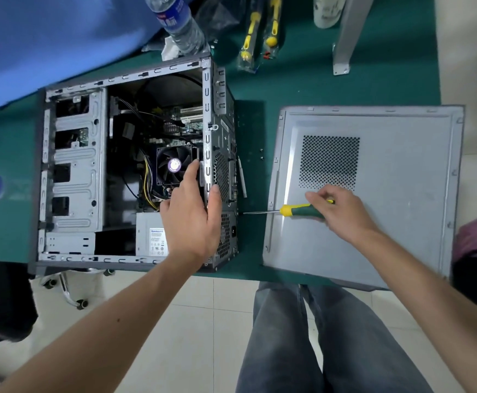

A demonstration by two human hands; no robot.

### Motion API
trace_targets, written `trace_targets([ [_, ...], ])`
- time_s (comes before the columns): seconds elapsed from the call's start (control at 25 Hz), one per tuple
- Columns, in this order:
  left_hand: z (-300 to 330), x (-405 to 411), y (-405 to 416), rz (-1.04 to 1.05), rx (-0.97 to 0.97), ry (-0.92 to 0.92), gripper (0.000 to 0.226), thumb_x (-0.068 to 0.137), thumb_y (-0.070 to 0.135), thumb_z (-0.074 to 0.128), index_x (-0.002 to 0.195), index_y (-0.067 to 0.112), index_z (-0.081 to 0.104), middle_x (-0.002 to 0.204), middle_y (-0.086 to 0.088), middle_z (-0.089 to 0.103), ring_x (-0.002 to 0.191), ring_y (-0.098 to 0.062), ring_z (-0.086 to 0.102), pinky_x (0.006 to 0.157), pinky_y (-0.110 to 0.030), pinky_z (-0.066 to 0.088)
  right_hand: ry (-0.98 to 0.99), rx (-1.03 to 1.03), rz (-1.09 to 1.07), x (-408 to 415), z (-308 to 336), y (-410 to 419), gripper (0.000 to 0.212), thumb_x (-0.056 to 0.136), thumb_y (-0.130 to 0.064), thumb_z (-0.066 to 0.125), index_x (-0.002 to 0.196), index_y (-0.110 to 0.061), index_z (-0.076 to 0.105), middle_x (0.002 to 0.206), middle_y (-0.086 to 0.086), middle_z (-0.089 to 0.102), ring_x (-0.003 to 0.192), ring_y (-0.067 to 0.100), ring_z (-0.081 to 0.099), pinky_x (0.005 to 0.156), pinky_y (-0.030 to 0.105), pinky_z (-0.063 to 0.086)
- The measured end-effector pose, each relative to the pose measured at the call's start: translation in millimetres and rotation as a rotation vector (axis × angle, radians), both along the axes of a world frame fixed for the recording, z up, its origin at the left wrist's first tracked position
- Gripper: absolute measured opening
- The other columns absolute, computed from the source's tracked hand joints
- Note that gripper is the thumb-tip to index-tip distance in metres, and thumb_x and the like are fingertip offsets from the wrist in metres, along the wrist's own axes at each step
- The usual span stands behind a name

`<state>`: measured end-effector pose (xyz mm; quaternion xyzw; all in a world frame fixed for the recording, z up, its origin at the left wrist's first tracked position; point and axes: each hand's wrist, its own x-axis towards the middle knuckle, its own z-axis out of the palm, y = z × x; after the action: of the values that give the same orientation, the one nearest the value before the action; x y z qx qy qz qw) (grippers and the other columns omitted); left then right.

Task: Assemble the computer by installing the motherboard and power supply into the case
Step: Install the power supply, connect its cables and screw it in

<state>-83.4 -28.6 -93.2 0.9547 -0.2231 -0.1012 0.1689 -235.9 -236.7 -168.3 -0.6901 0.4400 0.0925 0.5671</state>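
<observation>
Right hand grip: right hand [342, 212] curls its fingers round the green and yellow handle of a screwdriver [302, 210], held level above the side panel.
Screwdriver tip: the thin metal shaft points left and its tip meets the rear wall of the case [72, 171] low down, beside the power supply's vent grille.
Left hand grip: left hand [193, 214] lies over the rear edge of the case with fingers fairly straight, the thumb outside against the rear wall and the fingers reaching inside toward the fan; it wraps around nothing I can make out.
Case: lies on its side on the green table [297, 89], open side up, drive bays on the left.
Motherboard: motherboard [180, 123] sits inside the case, flat on its bottom, with cables running across it.
Fan: black cooler fan [173, 165] sits on the motherboard, just beside the left fingertips.
Power supply: grey power supply [150, 236] sits in the near rear corner of the case, label up, partly hidden by the left wrist.
Side panel: grey side panel [402, 194] lies flat on the table to the right of the case, apart from it.
Loose screws: two small screws [261, 154] lie on the table between case and panel.
Bottle: plastic water bottle [180, 24] stands at the far corner of the case.
Spare tools: two packaged yellow-handled screwdrivers [260, 32] lie farther back on the table.
</observation>
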Motion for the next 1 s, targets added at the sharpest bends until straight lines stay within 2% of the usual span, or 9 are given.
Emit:
trace_targets([
  [0.08,-1,-1,1,0.005,0.003,0.0,0.053,0.101,0.05,0.027,0.148,0.027,0.026,0.104,0.008,0.059,0.1,-0.017,0.054,0.1,-0.049,0.035,0.055,-0.033,0.074,4,-1,0,0.033,0.095,-0.044,0.057,0.08,-0.015,0.06,0.08,0.002,0.066,0.071,0.017,0.064,0.059,0.028,0.041],
  [0.16,0,-3,3,0.0,0.007,-0.004,0.053,0.101,0.05,0.027,0.148,0.027,0.026,0.104,0.008,0.059,0.1,-0.017,0.054,0.099,-0.048,0.035,-0.004,0.017,0.107,3,0,-3,0.015,0.093,-0.032,0.064,0.092,-0.017,0.061,0.093,0.001,0.059,0.083,0.016,0.056,0.068,0.029,0.04],
  [0.24,0,-2,3,-0.005,0.007,-0.007,0.052,0.101,0.05,0.026,0.148,0.027,0.026,0.102,0.007,0.059,0.098,-0.017,0.053,0.098,-0.047,0.034,-0.082,0.169,0.042,1,3,-5,0.013,0.089,-0.018,0.068,0.097,-0.016,0.058,0.093,0.005,0.057,0.073,0.016,0.054,0.065,0.03,0.042],
  [0.44,-2,0,0,-0.005,-0.003,-0.013,0.051,0.101,0.05,0.026,0.147,0.028,0.025,0.105,0.006,0.06,0.101,-0.017,0.053,0.098,-0.047,0.034,0.097,-0.014,0.151,13,2,-13,0.042,0.094,-0.048,0.057,0.083,-0.009,0.066,0.073,0.005,0.062,0.063,0.015,0.063,0.061,0.032,0.047],
  [0.56,-2,-3,3,-0.006,0.006,-0.013,0.052,0.101,0.05,0.025,0.147,0.028,0.025,0.108,0.005,0.06,0.103,-0.017,0.053,0.099,-0.048,0.034,-0.068,0.095,0.104,13,2,-14,0.007,0.091,-0.026,0.066,0.094,-0.021,0.063,0.094,0.002,0.058,0.067,0.013,0.052,0.063,0.03,0.042],
  [0.64,-2,-4,2,-0.007,0.002,-0.006,0.053,0.1,0.051,0.025,0.148,0.027,0.026,0.114,0.004,0.061,0.107,-0.018,0.053,0.102,-0.049,0.033,-0.129,0.168,-0.007,10,4,-13,0.008,0.088,-0.018,0.069,0.092,-0.021,0.063,0.083,0.001,0.059,0.053,0.01,0.05,0.049,0.024,0.042],
  [0.72,-2,-3,1,-0.008,0.002,-0.009,0.054,0.101,0.051,0.025,0.148,0.025,0.027,0.122,0.004,0.06,0.112,-0.017,0.052,0.103,-0.048,0.032,-0.034,0.093,-0.052,11,3,-10,0.019,0.089,-0.033,0.069,0.085,-0.015,0.068,0.067,0.005,0.062,0.048,0.01,0.056,0.045,0.024,0.043],
  [0.84,-2,-2,2,-0.013,0.009,-0.014,0.054,0.101,0.05,0.025,0.148,0.023,0.029,0.128,0.004,0.058,0.115,-0.017,0.052,0.103,-0.049,0.031,0.095,-0.038,0.086,12,-1,-7,0.041,0.093,-0.048,0.058,0.082,-0.01,0.068,0.073,0.011,0.067,0.06,0.017,0.063,0.058,0.031,0.046],
  [1.0,-1,-5,2,-0.009,0.007,-0.011,0.054,0.101,0.048,0.026,0.148,0.022,0.029,0.128,0.005,0.057,0.114,-0.017,0.051,0.103,-0.05,0.031,-0.08,0.214,-0.012,5,1,-11,0.012,0.09,-0.018,0.067,0.096,-0.017,0.057,0.079,0.003,0.053,0.054,0.013,0.049,0.043,0.017,0.038],
])
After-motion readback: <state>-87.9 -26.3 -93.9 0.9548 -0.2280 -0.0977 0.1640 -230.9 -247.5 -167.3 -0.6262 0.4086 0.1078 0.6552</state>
